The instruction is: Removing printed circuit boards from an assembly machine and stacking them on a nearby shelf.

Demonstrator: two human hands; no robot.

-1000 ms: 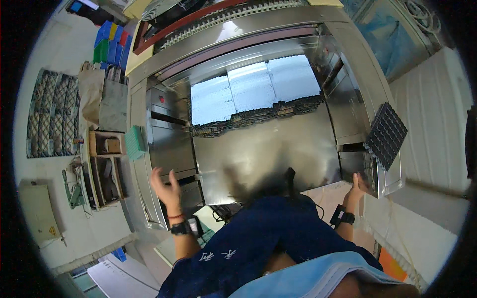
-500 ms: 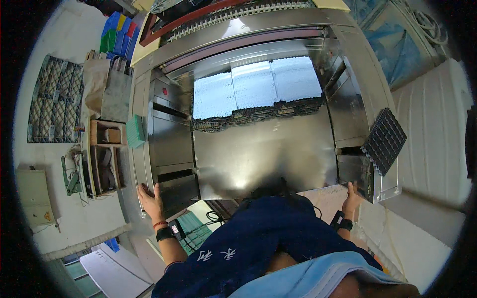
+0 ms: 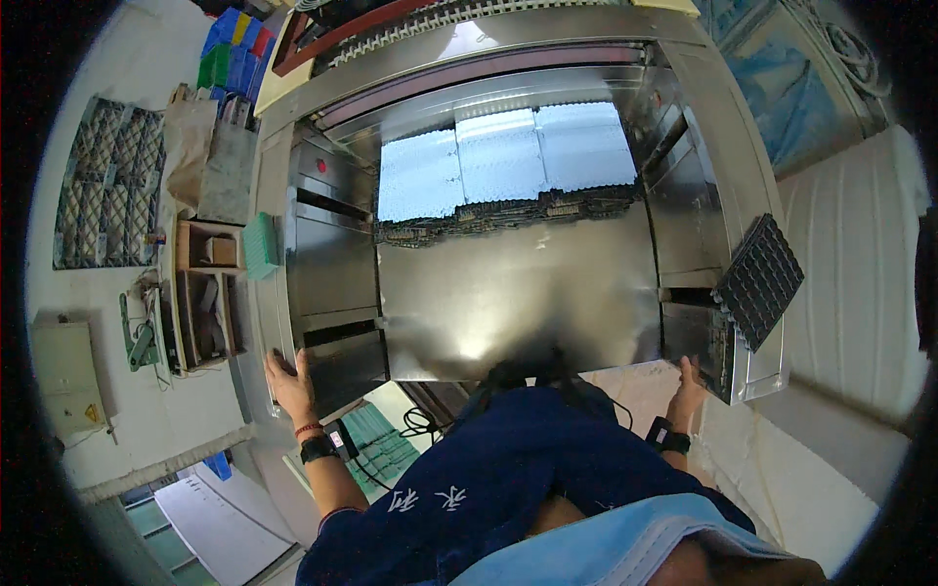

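A stainless steel work table (image 3: pixel 518 293) with raised side rails fills the middle in front of me. My left hand (image 3: pixel 291 389) grips the near end of its left rail, thumb toward the inside and fingers over the outer part. At the near right corner my right hand (image 3: pixel 688 391) holds the table's edge, with its thumb up and some fingers hidden. Three pale, shiny stacks (image 3: pixel 500 154) with dark, jagged front edges stand side by side toward the back of the steel surface. Neither hand touches them.
A green ridged block (image 3: pixel 261 246) lies on the left rail, a black ridged tray (image 3: pixel 760 281) on the right one. Wooden shelving (image 3: pixel 207 283) and colored bins (image 3: pixel 233 59) stand left. A white padded block (image 3: pixel 850 264) is at the right. Green stacked pieces (image 3: pixel 386 441) lie below.
The view has shifted slightly, so the stacks and left rail sit a little higher. Both hands keep their places on the table.
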